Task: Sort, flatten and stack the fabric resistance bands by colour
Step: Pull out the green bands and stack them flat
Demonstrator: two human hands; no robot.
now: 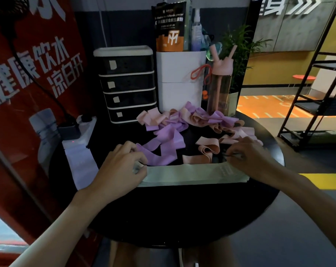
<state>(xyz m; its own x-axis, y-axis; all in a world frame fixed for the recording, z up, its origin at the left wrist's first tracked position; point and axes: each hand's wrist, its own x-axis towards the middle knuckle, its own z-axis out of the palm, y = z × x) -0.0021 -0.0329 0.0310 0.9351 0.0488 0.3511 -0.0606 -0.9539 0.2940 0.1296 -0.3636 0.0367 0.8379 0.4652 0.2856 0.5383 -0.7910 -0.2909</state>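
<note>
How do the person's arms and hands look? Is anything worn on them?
The left hand and right hand are bare: no gloves, rings or watch show. Both forearms are uncovered to the frame edge, with no sleeves in view.

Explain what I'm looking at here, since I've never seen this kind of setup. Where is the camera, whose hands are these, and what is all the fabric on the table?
There is no machine here. A person works with bare hands, and the single picture comes from a wide-angle camera worn on their head, looking forward and down. That is why both forearms reach in from the bottom edge. The left hand and the right hand each hold one end of a pale green band, which lies flat across the round black table. Behind it lie crumpled purple bands and pink bands, mixed together and not yet sorted. At the back stand a black drawer unit, a white bin and a pink bottle, which are only surroundings.
</note>
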